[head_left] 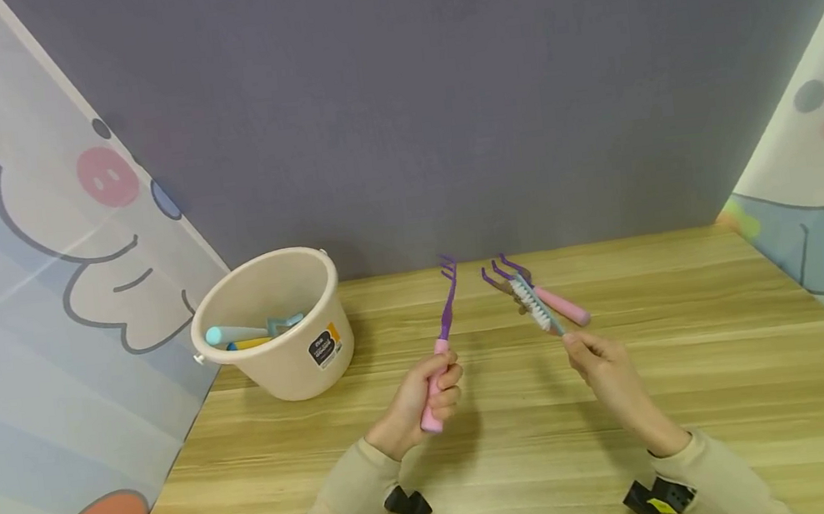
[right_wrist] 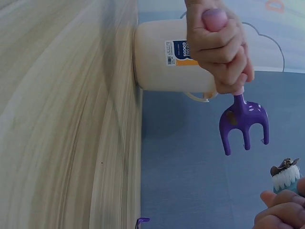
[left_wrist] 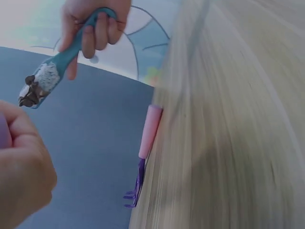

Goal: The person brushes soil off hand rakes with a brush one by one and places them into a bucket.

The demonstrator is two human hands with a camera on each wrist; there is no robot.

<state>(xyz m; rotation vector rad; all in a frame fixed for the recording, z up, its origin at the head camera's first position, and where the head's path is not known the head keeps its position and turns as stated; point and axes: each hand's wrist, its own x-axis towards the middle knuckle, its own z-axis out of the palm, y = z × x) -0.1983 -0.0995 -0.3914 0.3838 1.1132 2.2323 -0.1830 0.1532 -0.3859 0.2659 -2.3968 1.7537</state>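
My left hand (head_left: 415, 399) grips the pink handle of a small garden hand rake (head_left: 447, 316), whose purple prongs point away from me. The right wrist view shows three prongs on this rake (right_wrist: 242, 114) and a brownish smudge on its purple head. In my right hand (head_left: 608, 370) is a brush (head_left: 532, 303) with a blue-green handle and white bristles. Brown clumps (left_wrist: 31, 93) cling to the bristles at its tip. Behind the brush in the head view, a second pink-handled purple rake (head_left: 563, 306) lies on the table, partly hidden.
A cream bucket (head_left: 296, 374) stands at the table's back left, holding a light-blue handle (head_left: 235, 334), a yellow-and-blue one and other pieces. A grey panel (head_left: 443, 120) rises along the back edge of the wooden table (head_left: 556, 476). Cartoon-printed sheets (head_left: 14, 349) flank both sides.
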